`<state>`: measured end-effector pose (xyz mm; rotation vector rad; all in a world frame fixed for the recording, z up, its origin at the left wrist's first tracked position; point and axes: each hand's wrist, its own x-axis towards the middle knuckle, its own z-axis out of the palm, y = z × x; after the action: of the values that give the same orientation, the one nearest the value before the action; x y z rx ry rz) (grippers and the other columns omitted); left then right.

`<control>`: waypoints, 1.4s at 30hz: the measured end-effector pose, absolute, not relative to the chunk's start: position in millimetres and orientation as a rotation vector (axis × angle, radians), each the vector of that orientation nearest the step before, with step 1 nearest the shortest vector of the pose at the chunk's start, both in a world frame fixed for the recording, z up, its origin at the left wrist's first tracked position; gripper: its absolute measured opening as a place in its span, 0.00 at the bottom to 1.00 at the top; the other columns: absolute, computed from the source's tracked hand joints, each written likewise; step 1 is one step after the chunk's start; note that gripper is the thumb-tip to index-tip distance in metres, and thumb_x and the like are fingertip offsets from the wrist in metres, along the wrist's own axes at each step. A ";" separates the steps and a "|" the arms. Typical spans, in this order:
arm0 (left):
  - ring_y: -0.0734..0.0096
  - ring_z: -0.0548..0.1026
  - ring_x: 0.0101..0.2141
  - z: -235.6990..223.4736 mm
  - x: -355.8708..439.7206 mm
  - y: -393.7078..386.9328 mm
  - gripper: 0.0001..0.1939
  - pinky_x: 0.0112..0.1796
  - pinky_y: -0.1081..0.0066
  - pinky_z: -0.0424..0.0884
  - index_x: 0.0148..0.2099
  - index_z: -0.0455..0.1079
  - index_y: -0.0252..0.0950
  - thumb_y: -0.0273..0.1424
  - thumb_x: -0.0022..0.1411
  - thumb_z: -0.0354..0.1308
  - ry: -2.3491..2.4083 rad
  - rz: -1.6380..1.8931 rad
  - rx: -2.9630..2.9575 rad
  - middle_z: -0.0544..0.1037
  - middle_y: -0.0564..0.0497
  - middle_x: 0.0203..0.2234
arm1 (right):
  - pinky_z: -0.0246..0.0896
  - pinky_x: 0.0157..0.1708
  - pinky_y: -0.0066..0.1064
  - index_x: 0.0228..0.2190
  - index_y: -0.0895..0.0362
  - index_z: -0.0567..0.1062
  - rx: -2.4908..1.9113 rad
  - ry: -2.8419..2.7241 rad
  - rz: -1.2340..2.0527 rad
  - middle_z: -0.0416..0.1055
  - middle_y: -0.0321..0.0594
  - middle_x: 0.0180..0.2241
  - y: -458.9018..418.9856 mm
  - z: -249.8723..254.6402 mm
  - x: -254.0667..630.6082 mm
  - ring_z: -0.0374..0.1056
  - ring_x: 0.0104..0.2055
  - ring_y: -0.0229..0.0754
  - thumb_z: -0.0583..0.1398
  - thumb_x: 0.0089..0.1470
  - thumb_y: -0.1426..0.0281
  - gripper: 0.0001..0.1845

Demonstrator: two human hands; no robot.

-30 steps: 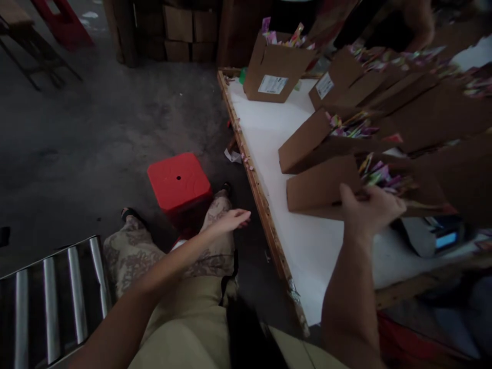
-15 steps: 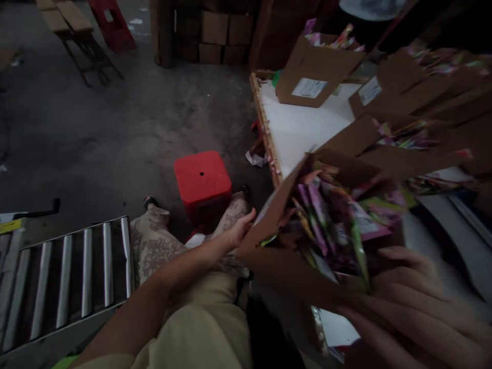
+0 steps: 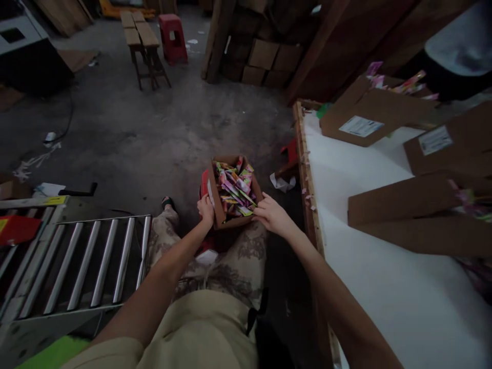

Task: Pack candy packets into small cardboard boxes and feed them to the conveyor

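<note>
An open cardboard box [image 3: 217,203] is at the red stool [image 3: 204,183] between my knees, covering most of the seat. Colourful packets [image 3: 235,190], pink, purple, green and orange, fill it in a loose heap. My left hand [image 3: 206,209] grips the box's left wall, fingers curled against the outside. On the opposite side, my right hand [image 3: 271,212] has its fingers bent over the near right corner, close to the packets. Both hands are closed on the box; the undersides of the fingers are hidden.
A roller conveyor [image 3: 96,261] stands at my left. To my right is a white-topped table [image 3: 334,205] with a wooden edge, bearing several packet-filled boxes [image 3: 378,115]. A person [image 3: 459,43] is beyond it. A wooden bench [image 3: 143,38] and another red stool [image 3: 172,38] stand farther off.
The box has moved left from beside the table to the red stool, with both hands staying on it. My view has turned a little right.
</note>
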<state>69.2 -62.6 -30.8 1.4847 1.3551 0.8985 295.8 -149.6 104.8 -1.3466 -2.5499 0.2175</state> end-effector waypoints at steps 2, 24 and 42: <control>0.57 0.64 0.59 -31.3 60.9 -48.5 0.25 0.57 0.55 0.58 0.59 0.62 0.27 0.37 0.73 0.32 1.534 0.983 1.374 0.67 0.32 0.55 | 0.45 0.65 0.55 0.35 0.54 0.76 -1.489 -2.449 0.127 0.70 0.41 0.31 -162.3 99.9 282.5 0.66 0.41 0.48 0.59 0.59 0.65 0.08; 0.67 0.75 0.30 68.9 65.1 73.7 0.25 0.36 0.69 0.65 0.30 0.79 0.35 0.46 0.67 0.49 0.838 0.482 2.412 0.78 0.48 0.25 | 0.47 0.57 0.64 0.60 0.61 0.67 -2.331 -2.012 0.201 0.51 0.66 0.64 -75.0 23.1 154.7 0.49 0.63 0.72 0.62 0.53 0.63 0.34; 0.56 0.78 0.42 38.6 121.2 64.3 0.24 0.45 0.60 0.62 0.44 0.78 0.27 0.35 0.71 0.42 1.497 0.361 2.431 0.80 0.33 0.37 | 0.54 0.64 0.43 0.52 0.59 0.72 -1.575 -1.477 0.717 0.60 0.52 0.62 -91.7 31.2 225.6 0.53 0.66 0.47 0.50 0.52 0.71 0.26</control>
<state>121.2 64.3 38.6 2.4312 1.4972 0.3613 225.6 -91.7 31.2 -1.5755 -1.4766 0.7171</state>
